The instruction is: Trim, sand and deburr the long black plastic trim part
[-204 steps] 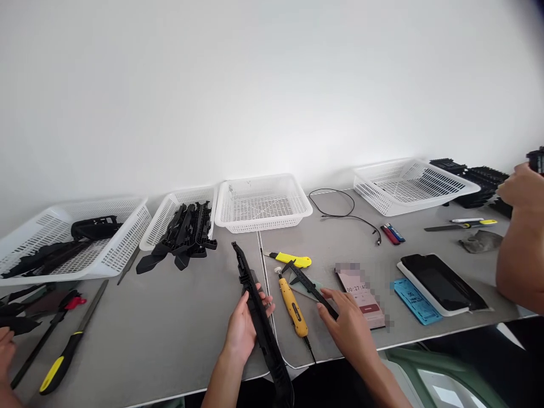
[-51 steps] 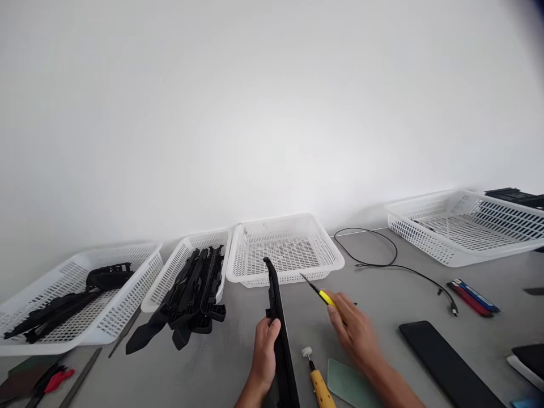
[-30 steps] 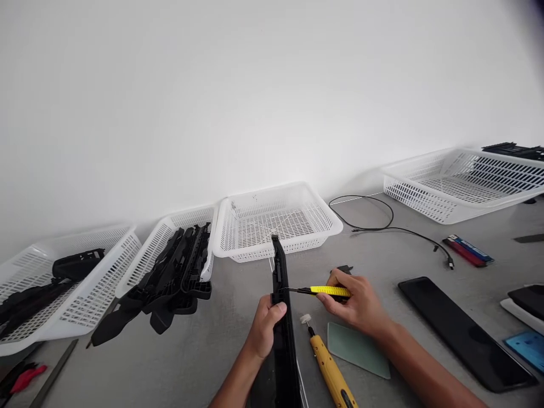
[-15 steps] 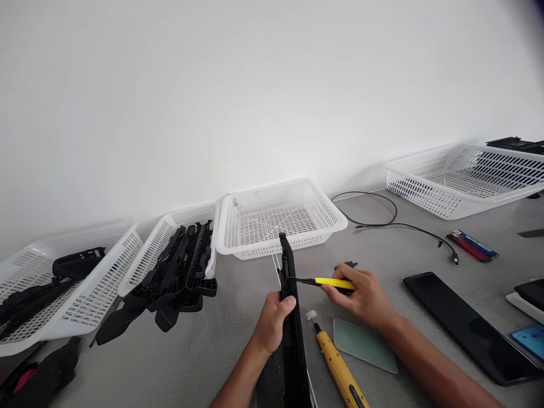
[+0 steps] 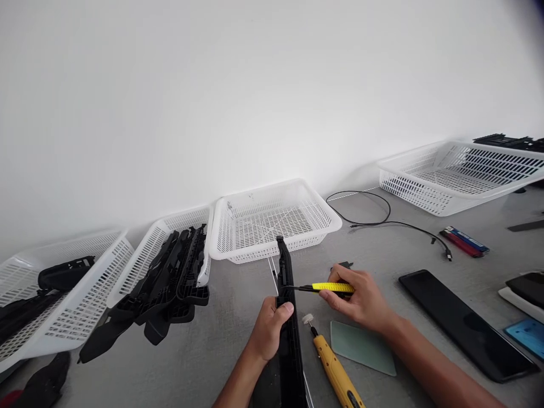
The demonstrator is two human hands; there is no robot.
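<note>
My left hand (image 5: 272,328) is closed around a long black plastic trim part (image 5: 290,345), its thumb lying across the near side. The part stands lengthwise in front of me, its narrow curved end pointing at the middle basket. Between the fingers and thumb of my right hand (image 5: 361,297) is a yellow utility knife (image 5: 332,288). Its dark blade reaches left to the part, just above my left thumb; whether the tip cuts in is too small to tell. Below the knife lie a yellow rotary tool (image 5: 335,368) with a white tip and a greenish glass plate (image 5: 362,347).
A white basket (image 5: 221,243) stands at the middle back. Baskets with black parts (image 5: 176,266) are at left, another basket (image 5: 442,207) at right. A black cable (image 5: 389,209), red-and-blue packets (image 5: 464,242), a dark phone-like slab (image 5: 463,323) and a blue item (image 5: 527,335) lie on the right.
The whole view has shifted slightly, so things sit a little further left. Both hands keep their holds, and the knife blade stays at nearly the same spot on the part.
</note>
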